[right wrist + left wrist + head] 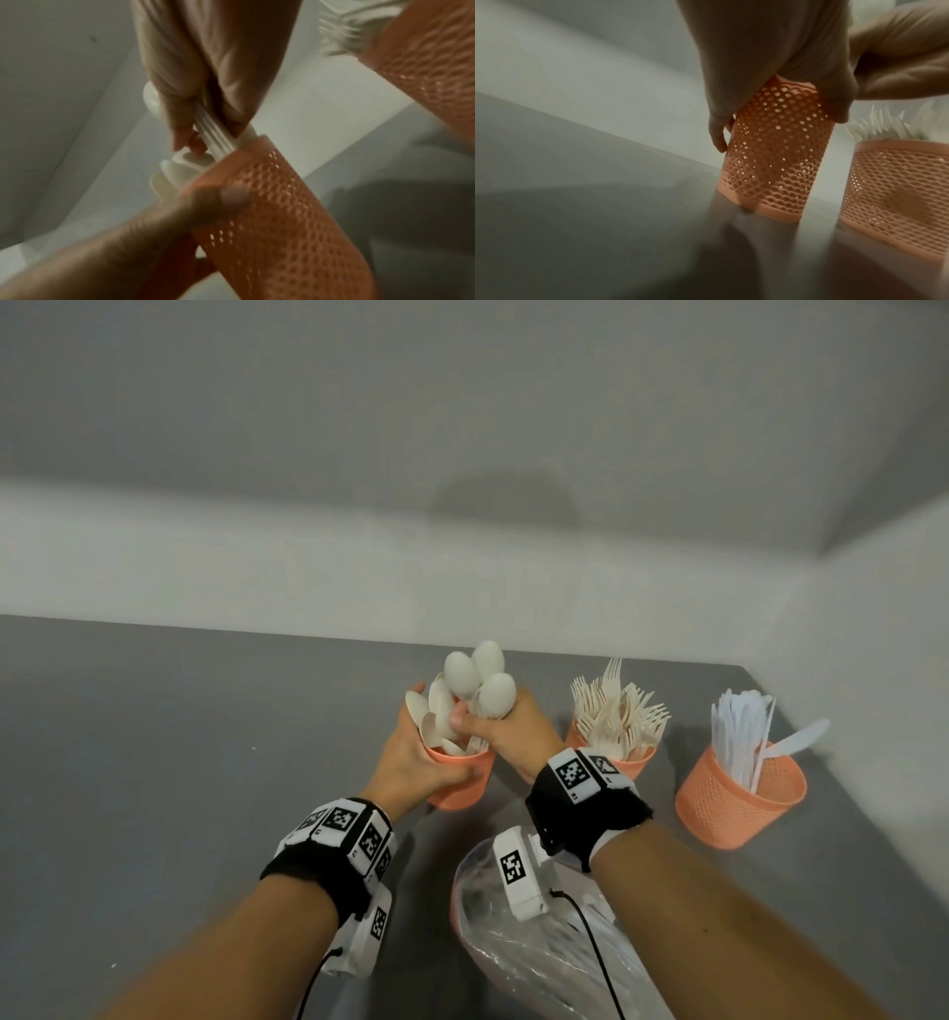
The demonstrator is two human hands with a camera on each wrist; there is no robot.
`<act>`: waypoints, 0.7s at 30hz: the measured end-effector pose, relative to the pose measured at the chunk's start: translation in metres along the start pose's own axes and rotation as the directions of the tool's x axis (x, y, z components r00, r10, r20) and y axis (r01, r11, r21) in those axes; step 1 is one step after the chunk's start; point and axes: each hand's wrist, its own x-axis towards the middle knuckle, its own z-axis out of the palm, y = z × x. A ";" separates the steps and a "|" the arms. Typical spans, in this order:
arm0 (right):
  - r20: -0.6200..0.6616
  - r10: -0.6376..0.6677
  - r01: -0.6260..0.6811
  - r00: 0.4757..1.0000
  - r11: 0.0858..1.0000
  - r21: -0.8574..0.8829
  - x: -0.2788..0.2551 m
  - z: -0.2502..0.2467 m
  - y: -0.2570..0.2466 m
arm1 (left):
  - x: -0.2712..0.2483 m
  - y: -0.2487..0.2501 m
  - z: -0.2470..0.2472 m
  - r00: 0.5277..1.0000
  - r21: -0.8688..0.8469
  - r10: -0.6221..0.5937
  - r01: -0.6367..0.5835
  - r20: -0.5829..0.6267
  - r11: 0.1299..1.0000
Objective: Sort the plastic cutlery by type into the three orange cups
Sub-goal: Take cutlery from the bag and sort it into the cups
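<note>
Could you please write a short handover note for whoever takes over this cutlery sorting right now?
Left hand holds the spoon cup steady at its side.
Right hand grips a bunch of spoons, handles down at that cup's mouth.
Fork cup and knife cup stand to the right, both well filled.
A clear plastic bag lies nearest the person; whether cutlery remains inside is unclear.
Left: release the spoons, check the bag.

A crumpled clear plastic bag lies on the grey table beside white walls.
</note>
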 end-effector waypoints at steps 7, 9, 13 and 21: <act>-0.111 -0.232 0.235 0.966 0.972 0.014 0.001 -0.005 -0.015 | 0.000 -0.002 -0.002 1.000 0.025 -0.003 0.003 0.013 1.000; 0.009 -0.279 0.268 0.960 0.913 -0.308 0.003 -0.004 -0.014 | 0.001 -0.003 -0.002 1.000 0.022 -0.010 0.010 0.013 1.000; 0.255 -0.079 0.229 0.964 0.734 -0.639 -0.001 -0.003 -0.005 | -0.001 0.002 -0.001 0.999 0.043 -0.030 0.029 0.021 0.999; 0.078 -0.201 0.207 0.976 0.772 -0.601 -0.052 -0.038 -0.050 | -0.038 0.034 0.003 0.925 0.222 -0.043 0.136 -0.378 0.965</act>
